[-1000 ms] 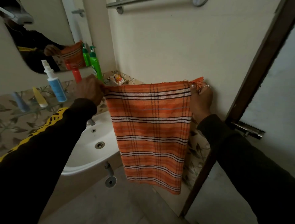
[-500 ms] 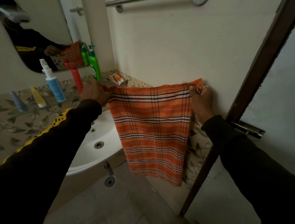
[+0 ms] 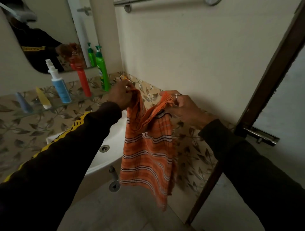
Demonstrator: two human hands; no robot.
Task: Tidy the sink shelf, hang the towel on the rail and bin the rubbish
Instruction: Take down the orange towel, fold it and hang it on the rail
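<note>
On the glass shelf (image 3: 49, 109) at the left stand a blue tube (image 3: 23, 103), a yellow tube (image 3: 43, 100), a white-blue spray bottle (image 3: 59, 85), a red bottle (image 3: 83, 80) and a green pump bottle (image 3: 102, 70). The left hand (image 3: 119, 95) pinches one top corner of the orange striped towel (image 3: 146, 158). The right hand (image 3: 183, 107) grips the other fringed corner. The towel hangs folded between them, in front of the sink (image 3: 113, 140), well below the rail (image 3: 158, 2).

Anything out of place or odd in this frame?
A crumpled orange wrapper lies on the ledge in the corner past the green bottle, apart from the upright bottles: likely rubbish. The towel, held by both hands, is not yet on the rail.
</note>
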